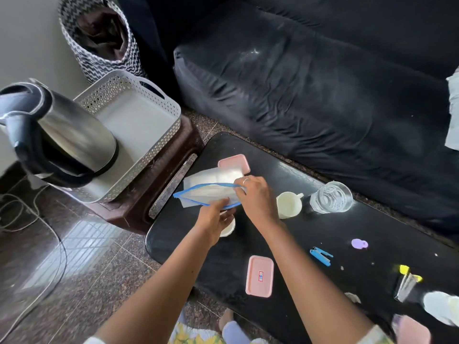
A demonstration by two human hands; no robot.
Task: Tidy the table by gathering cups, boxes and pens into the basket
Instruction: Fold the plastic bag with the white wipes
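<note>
Both hands hold a clear plastic pouch with a blue zip rim (208, 192) above the left end of the black table (285, 234). My left hand (216, 217) grips its near edge; my right hand (255, 197) pinches its right end. A pink box (234, 163) lies behind the pouch, and a white cup (228, 228) sits partly hidden under my left hand. A cream mug (289, 204), a glass tumbler (331, 197) and a pink lid (259, 276) rest on the table. The white perforated basket (159, 135) stands empty on a brown stool (159, 194) to the left.
A steel kettle (64, 135) looms at the near left beside the basket, cables on the floor below. A blue clip (321, 255), a purple piece (359, 244) and yellow-capped pens (407, 281) lie on the table's right. A dark sofa (323, 95) runs behind; a zigzag hamper (99, 38) stands far left.
</note>
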